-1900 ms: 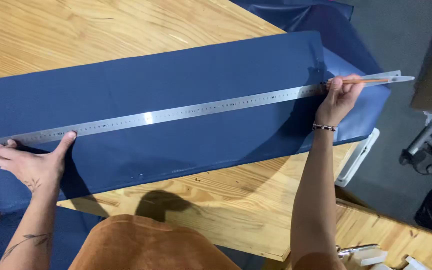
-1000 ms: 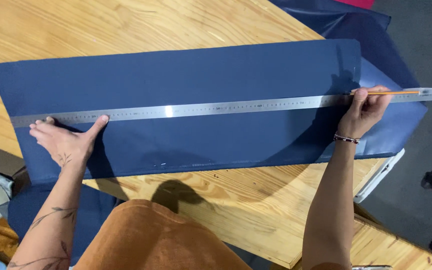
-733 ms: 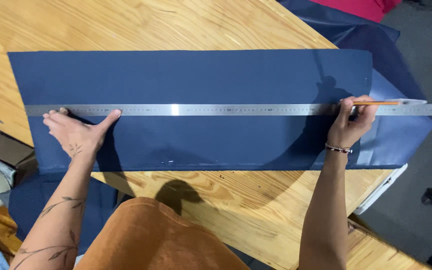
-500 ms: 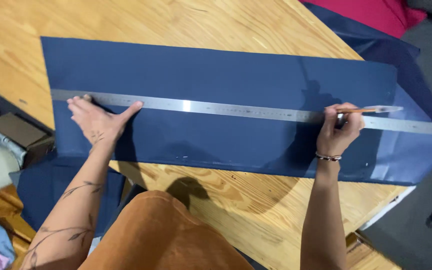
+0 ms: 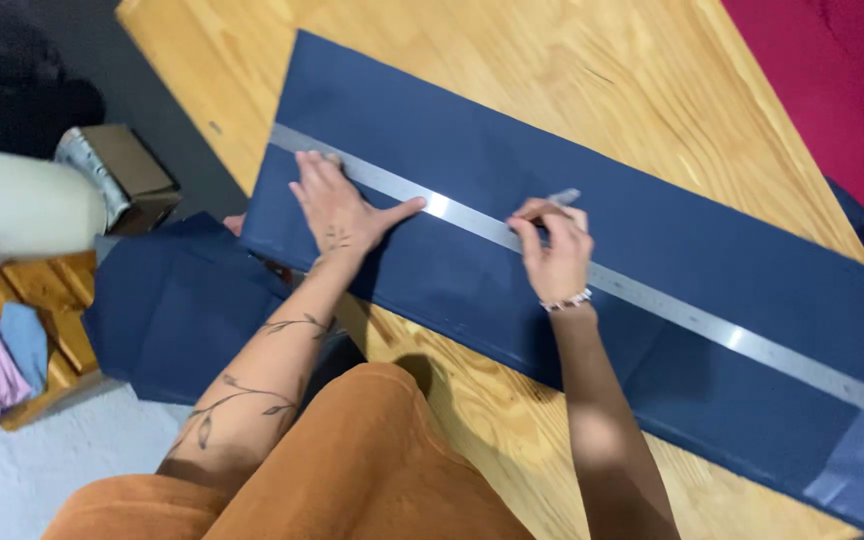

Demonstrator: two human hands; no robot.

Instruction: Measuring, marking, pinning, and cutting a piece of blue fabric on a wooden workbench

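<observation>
- The long steel ruler lies slantwise across the navy fabric on the wooden bench. Only its near end is pinned, so the far end could swing and bend the marked line.
- The fabric could creep or wrinkle under a hard stroke, since nothing else weighs it down.
- The left hand lies flat, fingers spread, thumb out, pressing the ruler down.
- The right hand is curled shut around a marking pencil, wrist bent, tip at the ruler's edge.
</observation>
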